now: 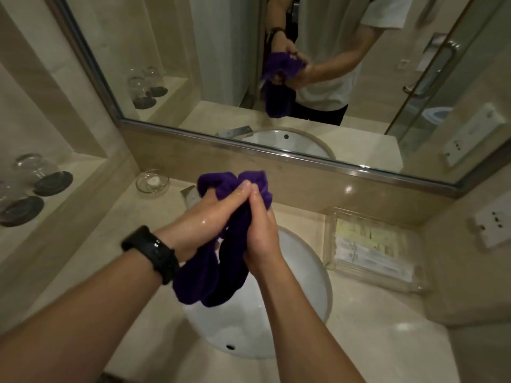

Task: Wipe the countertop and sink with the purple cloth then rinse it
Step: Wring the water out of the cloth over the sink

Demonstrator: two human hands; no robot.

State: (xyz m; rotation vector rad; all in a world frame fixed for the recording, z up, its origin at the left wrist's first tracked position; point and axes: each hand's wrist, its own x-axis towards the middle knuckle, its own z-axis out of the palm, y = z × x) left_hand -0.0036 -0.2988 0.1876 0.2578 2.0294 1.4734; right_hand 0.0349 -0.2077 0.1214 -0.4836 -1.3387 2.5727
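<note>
The purple cloth (218, 269) is bunched and wet, held up above the white sink (307, 275). My left hand (210, 214), with a black band on its wrist, grips the cloth's upper part. Pressed against it from the right, my right hand (261, 230) grips the same bunch. Both hands glisten with water. One end of the cloth sticks up above my fingers and the rest hangs down over the basin. The beige countertop (373, 341) surrounds the sink. The tap (188, 193) is mostly hidden behind my left hand.
A small glass dish (152, 181) stands on the counter at the back left. A clear tray (373, 247) of packets lies right of the sink. Upturned glasses (36, 172) sit on a left shelf. The mirror (276, 78) runs along the back, a wall socket (492, 225) at right.
</note>
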